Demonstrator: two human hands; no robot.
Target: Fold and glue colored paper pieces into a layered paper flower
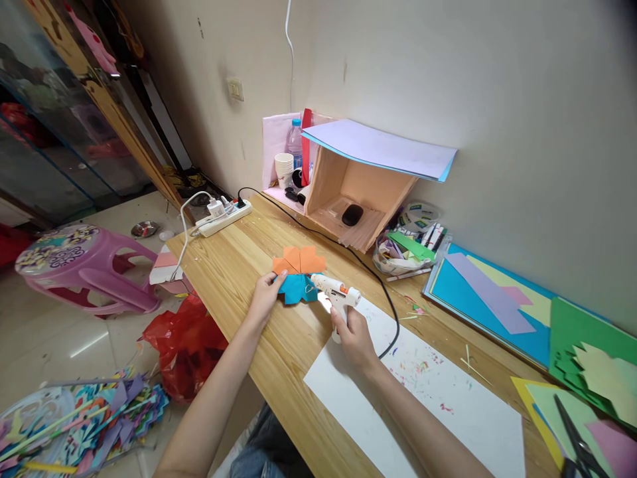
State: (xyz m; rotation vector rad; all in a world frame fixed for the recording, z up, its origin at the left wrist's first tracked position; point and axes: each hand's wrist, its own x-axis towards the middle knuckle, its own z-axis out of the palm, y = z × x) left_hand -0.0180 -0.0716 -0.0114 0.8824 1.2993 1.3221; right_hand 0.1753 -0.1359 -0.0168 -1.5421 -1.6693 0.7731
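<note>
From my distant place, I see the left hand (263, 300) with its fingers pinched on the left edge of the orange-and-blue folded paper piece (298, 280), over the worktop (226, 255). The right hand (357, 337) has its fingers wrapped around the glue gun (334, 291), nozzle close to the paper. I judge the paper light and easily creased; I would grip only its rim, away from the possibly hot nozzle.

From here I can't see some fingers of the left hand (263, 300) under the folded paper (298, 261), nor tell whether the glue gun (334, 291) touches it. The bottom edge cuts off the scissors (579, 447).
</note>
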